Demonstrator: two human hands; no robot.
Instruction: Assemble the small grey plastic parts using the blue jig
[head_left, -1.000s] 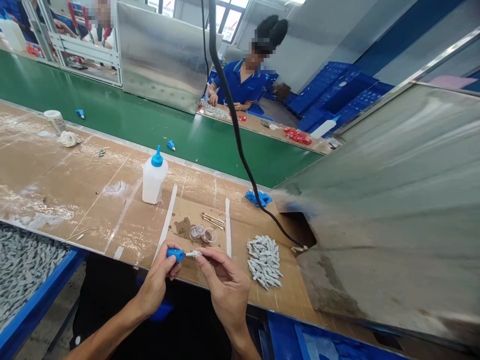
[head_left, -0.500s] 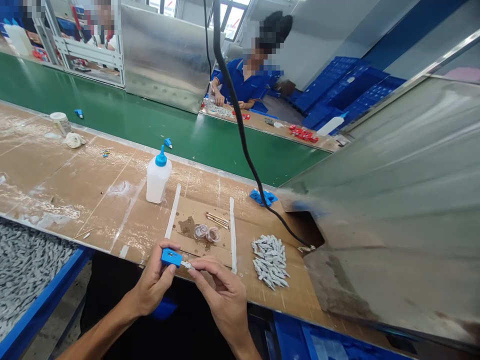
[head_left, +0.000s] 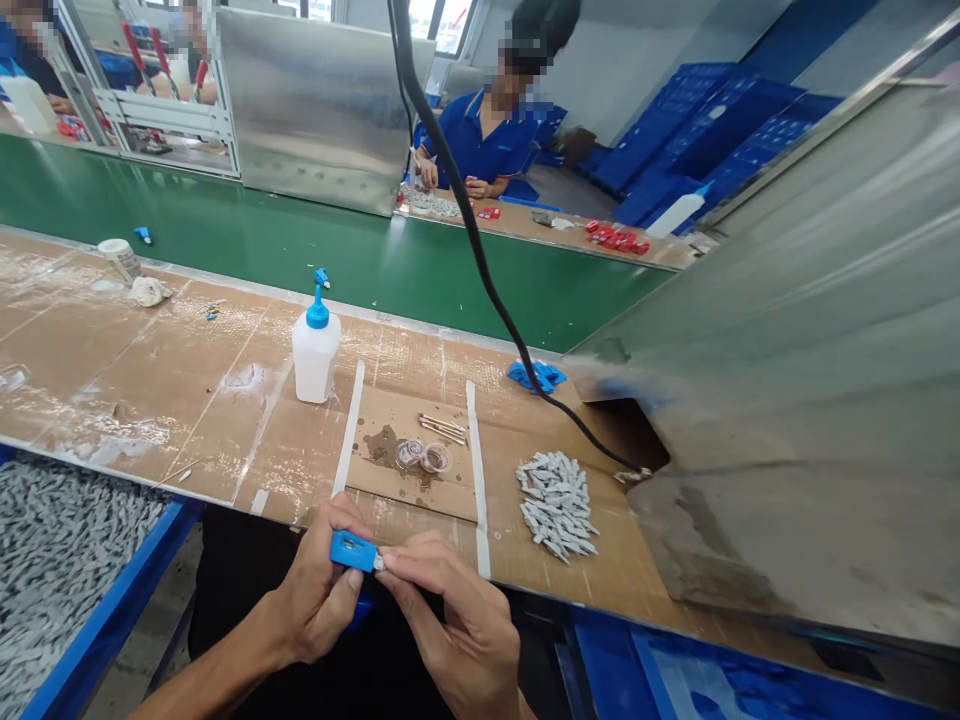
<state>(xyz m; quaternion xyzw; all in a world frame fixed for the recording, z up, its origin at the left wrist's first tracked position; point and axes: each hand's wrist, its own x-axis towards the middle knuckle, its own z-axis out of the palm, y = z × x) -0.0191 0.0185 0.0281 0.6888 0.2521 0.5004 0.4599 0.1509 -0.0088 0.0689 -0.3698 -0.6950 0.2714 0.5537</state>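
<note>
Fingers and thumb of my left hand [head_left: 319, 590] hold a blue plastic housing [head_left: 352, 551] just below the bench's front edge. My right hand [head_left: 457, 615] pinches a small grey piece [head_left: 379, 563] at the housing's right end; only a short part of that piece shows between the fingertips and the housing. Beyond my hands, a cardboard pad [head_left: 382, 480] carries two small round cups [head_left: 422, 456] beside a dark wet stain. Several thin sticks [head_left: 442, 429] lie behind the cups. To the right is a pile of grey pieces [head_left: 557, 505].
A white bottle [head_left: 315, 358] with a blue nozzle stands left of the pad. A black cable [head_left: 491, 275] hangs down to the bench at right. Blue parts [head_left: 535, 377] lie at the back. A bin of grey pieces [head_left: 67, 560] is at left. A person [head_left: 487, 125] sits across the green belt [head_left: 360, 255].
The grey piece has gone deeper into the blue housing, and less of it shows. My hands are closer together and lower in the picture. The camera view has shifted slightly.
</note>
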